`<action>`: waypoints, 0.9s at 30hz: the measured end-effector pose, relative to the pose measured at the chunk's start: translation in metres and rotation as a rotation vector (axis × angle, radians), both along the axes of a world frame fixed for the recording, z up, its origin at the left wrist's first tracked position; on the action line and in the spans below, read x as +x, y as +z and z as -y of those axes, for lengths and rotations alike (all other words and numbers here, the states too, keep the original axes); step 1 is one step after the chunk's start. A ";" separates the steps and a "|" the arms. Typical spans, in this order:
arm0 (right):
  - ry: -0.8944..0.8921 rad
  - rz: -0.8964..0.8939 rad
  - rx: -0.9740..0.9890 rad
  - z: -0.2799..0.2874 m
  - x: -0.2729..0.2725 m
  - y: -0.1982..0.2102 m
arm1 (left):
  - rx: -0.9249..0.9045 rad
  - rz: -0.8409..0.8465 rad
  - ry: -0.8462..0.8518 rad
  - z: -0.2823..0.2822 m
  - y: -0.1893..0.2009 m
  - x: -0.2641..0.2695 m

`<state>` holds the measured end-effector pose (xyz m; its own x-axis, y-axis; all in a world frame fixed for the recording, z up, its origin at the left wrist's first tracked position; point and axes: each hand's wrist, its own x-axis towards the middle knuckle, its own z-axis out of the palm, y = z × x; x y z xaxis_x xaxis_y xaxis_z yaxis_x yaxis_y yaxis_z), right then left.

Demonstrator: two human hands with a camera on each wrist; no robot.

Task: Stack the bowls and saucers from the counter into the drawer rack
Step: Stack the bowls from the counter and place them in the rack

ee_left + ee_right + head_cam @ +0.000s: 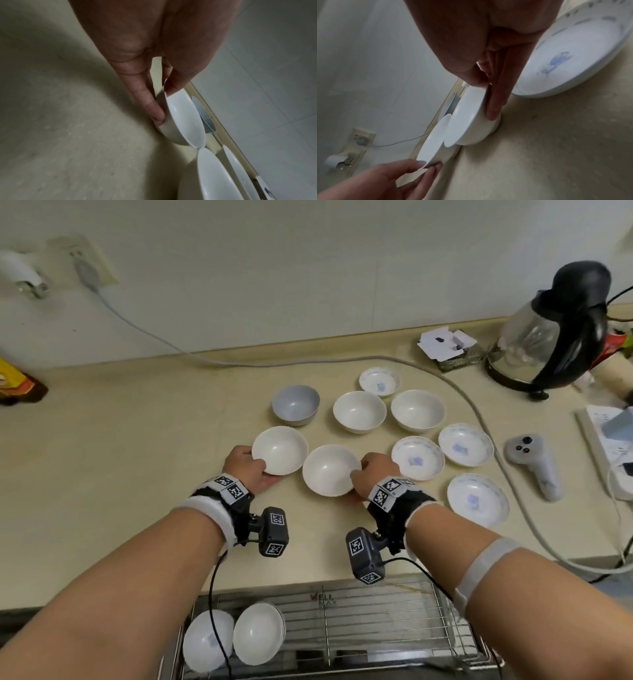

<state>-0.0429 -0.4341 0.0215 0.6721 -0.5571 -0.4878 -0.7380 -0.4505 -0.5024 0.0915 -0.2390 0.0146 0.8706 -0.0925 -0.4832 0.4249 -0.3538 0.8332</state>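
Observation:
Several white bowls and blue-patterned saucers sit on the beige counter (137, 440). My left hand (248, 465) pinches the near-left rim of one white bowl (280, 450), thumb inside and fingers under its wall, as the left wrist view shows on this bowl (183, 119). My right hand (371, 470) pinches the right rim of the neighbouring white bowl (330, 470), the bowl (467, 119) in the right wrist view. Both bowls rest on the counter, rims nearly touching. The drawer rack (376, 621) below holds two upturned dishes (233, 635) at its left.
A grey bowl (295, 404), two more white bowls (359, 411) and several patterned saucers (418, 457) stand behind and to the right. A grey cable (479, 412) curves past them. A kettle (551, 333) and a controller (534, 463) lie at the right.

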 end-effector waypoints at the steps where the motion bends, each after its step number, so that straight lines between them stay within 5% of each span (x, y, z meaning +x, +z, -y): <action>1: -0.024 0.039 0.035 0.002 0.003 0.001 | -0.032 -0.010 -0.017 0.000 0.003 0.002; 5: -0.220 0.262 0.257 0.024 0.010 0.015 | -0.150 -0.033 -0.022 0.003 0.024 0.020; 9: -0.332 0.366 0.250 0.054 0.030 0.031 | -0.268 -0.037 -0.020 0.021 0.046 0.045; 27: -0.529 0.312 0.252 0.077 0.085 0.002 | -0.110 -0.064 -0.015 0.071 0.018 0.102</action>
<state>0.0424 -0.5115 0.0235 0.4700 -0.7452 -0.4730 -0.6302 0.0918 -0.7709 0.1930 -0.3100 0.0329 0.8363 -0.1612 -0.5240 0.4737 -0.2689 0.8387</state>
